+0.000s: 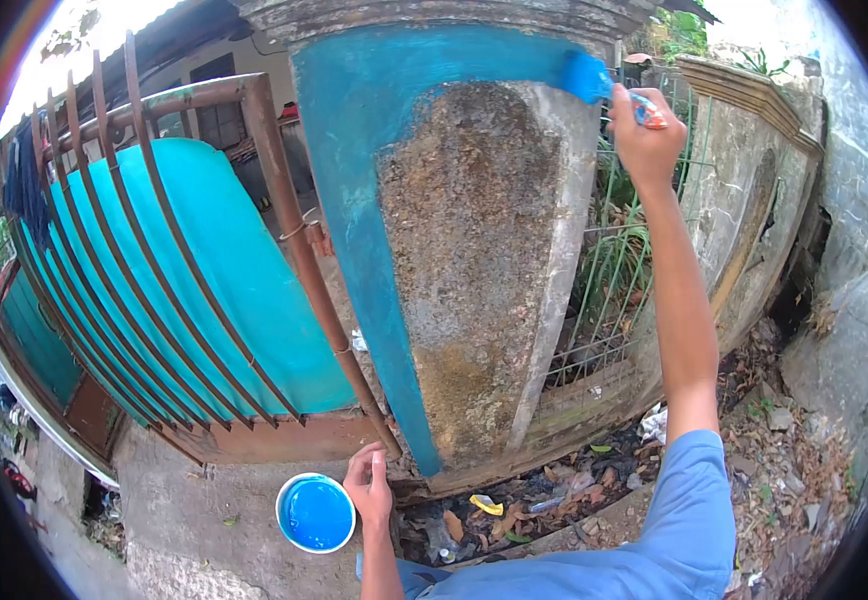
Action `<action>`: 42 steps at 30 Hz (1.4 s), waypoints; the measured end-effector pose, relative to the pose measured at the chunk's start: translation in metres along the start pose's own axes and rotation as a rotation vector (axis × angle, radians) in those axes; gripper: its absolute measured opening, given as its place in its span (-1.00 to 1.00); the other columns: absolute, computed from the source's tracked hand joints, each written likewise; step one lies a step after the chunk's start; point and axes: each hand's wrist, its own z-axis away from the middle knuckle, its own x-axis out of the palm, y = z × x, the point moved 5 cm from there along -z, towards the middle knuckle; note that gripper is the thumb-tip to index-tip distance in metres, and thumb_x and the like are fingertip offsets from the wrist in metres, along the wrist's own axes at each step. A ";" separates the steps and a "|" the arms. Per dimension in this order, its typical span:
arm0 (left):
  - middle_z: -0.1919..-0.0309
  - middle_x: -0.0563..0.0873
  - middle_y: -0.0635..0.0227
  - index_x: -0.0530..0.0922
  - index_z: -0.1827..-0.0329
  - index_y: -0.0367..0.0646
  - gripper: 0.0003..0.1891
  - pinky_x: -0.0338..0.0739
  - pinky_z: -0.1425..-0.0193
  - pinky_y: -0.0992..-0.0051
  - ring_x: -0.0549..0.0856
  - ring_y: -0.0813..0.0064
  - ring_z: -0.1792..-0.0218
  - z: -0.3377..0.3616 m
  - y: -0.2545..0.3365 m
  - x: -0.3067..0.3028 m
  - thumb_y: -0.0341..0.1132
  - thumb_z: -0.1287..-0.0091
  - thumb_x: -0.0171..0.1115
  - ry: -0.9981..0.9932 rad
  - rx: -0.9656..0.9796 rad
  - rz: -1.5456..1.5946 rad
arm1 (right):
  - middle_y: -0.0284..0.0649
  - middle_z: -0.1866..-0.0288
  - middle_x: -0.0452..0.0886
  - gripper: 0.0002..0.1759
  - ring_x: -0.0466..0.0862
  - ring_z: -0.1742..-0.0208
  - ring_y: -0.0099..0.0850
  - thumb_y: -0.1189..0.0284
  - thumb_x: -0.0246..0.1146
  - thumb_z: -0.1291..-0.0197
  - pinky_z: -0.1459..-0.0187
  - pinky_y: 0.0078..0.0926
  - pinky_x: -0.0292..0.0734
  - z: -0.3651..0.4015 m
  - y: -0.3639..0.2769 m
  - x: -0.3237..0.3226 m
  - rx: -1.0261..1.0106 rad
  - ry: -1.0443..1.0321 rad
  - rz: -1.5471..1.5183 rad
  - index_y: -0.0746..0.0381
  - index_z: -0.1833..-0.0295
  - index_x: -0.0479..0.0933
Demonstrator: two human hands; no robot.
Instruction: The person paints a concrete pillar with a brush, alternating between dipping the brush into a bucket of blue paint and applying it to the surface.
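My right hand [646, 130] is raised high and grips a paintbrush [594, 80] whose blue-loaded bristles press against the upper right corner of a weathered concrete pillar [479, 270]. The pillar's top band and left edge carry fresh blue paint; its middle face is bare, stained grey and brown. My left hand [369, 490] is low, holding by the rim a small white pot of blue paint [315, 513] near the pillar's foot. My right arm wears a light blue sleeve.
A rusty iron gate [184, 240] with turquoise panels stands left of the pillar. To the right, a wire fence [609, 290] and a cracked concrete wall [754, 190]. Dead leaves and litter [554, 500] cover the ground at the base.
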 end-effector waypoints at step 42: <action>0.12 0.68 0.27 0.63 0.15 -0.34 -0.75 0.47 0.02 0.52 0.62 0.54 0.12 0.011 -0.004 0.024 -0.29 -0.40 0.13 -0.065 -0.037 -0.029 | -0.17 0.67 0.59 -0.77 0.66 0.64 -0.39 0.31 0.29 -0.15 0.62 -0.44 0.51 -0.009 -0.043 0.037 -0.142 0.076 -0.023 0.23 0.44 0.51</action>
